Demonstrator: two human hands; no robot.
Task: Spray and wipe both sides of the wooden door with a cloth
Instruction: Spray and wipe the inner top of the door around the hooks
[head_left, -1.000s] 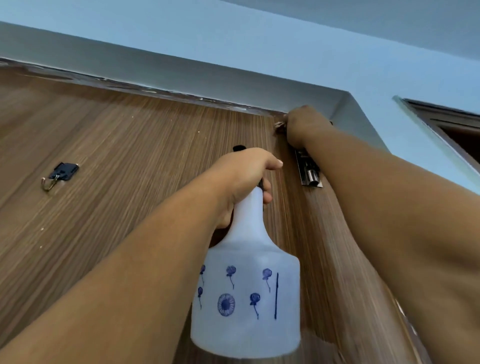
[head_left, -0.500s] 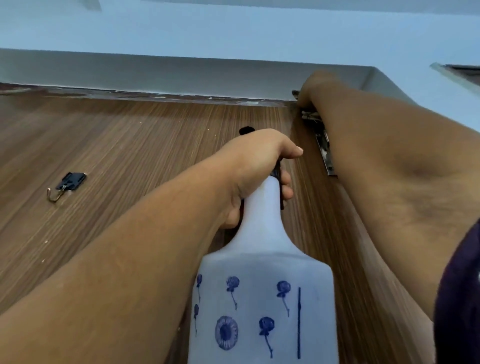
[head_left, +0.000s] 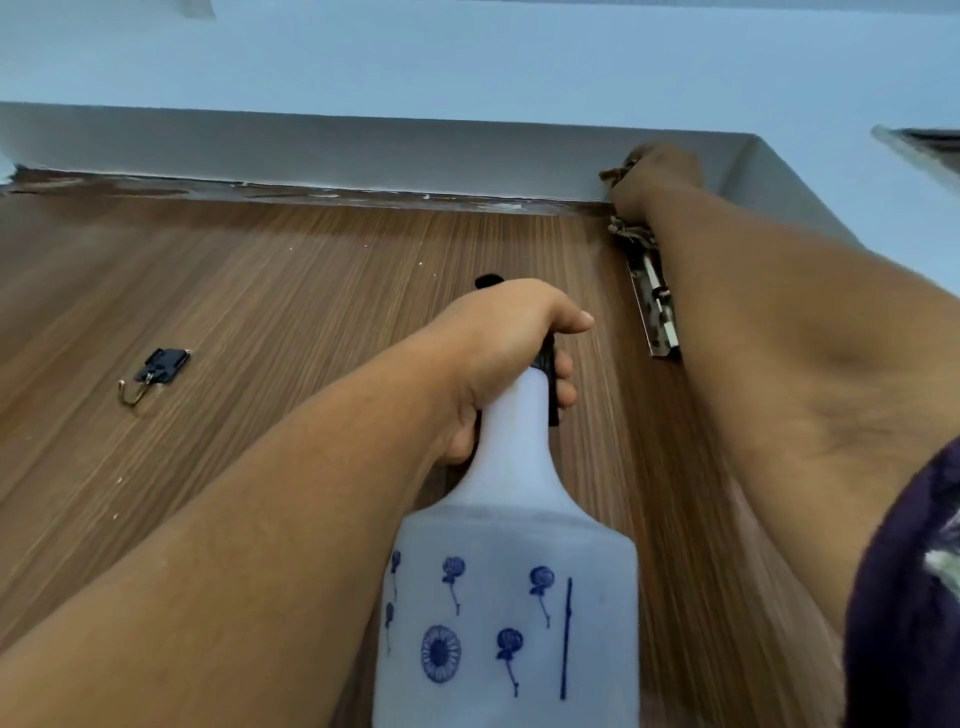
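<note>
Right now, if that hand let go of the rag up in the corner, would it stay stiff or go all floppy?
Probably floppy: the cloth hangs crumpled in loose folds below the right hand. Likely light too, since small scrunched bits poke out either side of the grip. It would probably slide down the wooden door, not roll.

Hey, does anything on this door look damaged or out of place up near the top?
Yes. The top edge of the wooden door looks rough: pale chipped or smeared patches run along it under the frame. The wall hook sits tilted. Nothing looks spilled.
</note>
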